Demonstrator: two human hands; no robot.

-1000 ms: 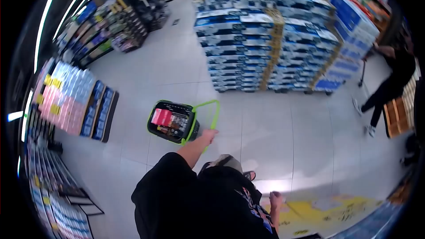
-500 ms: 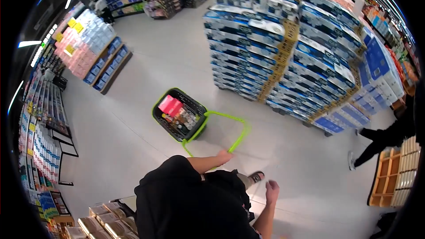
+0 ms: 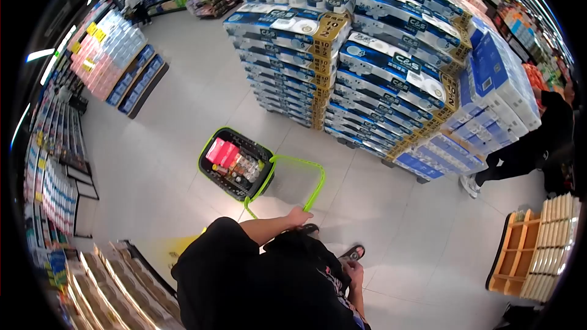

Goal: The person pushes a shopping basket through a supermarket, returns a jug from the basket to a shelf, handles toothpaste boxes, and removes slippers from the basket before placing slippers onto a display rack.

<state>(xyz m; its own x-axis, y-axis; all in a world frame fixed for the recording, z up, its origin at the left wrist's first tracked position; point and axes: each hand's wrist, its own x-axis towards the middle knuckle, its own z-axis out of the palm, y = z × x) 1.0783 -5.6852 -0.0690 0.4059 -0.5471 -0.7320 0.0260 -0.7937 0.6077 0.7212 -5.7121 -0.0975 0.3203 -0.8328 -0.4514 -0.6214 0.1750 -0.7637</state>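
My left hand (image 3: 298, 216) is closed around the bright green handle (image 3: 316, 190) of a black shopping basket (image 3: 264, 188) with a green rim. The basket stands on the floor in front of my body, and the handle tilts toward me. Inside lie a pink-red package (image 3: 224, 153) and, beside it, clear packs (image 3: 247, 168) whose contents are too small to name. Low at my other side hangs my right hand (image 3: 353, 274), close to my black shirt, with loosely bent fingers and nothing visible in them.
Tall stacks of blue-and-white C&S tissue packs (image 3: 391, 85) stand ahead. A person in black (image 3: 520, 153) walks at the right, near a wooden rack (image 3: 516, 244). Brown-and-white packs (image 3: 113, 287) are close at lower left; a pink-and-blue display (image 3: 110, 55) stands farther off.
The view has shifted forward; the tissue stacks look nearer and farther left. The basket stays in my left hand's hold. My right hand has swung in toward my body, and both feet now show.
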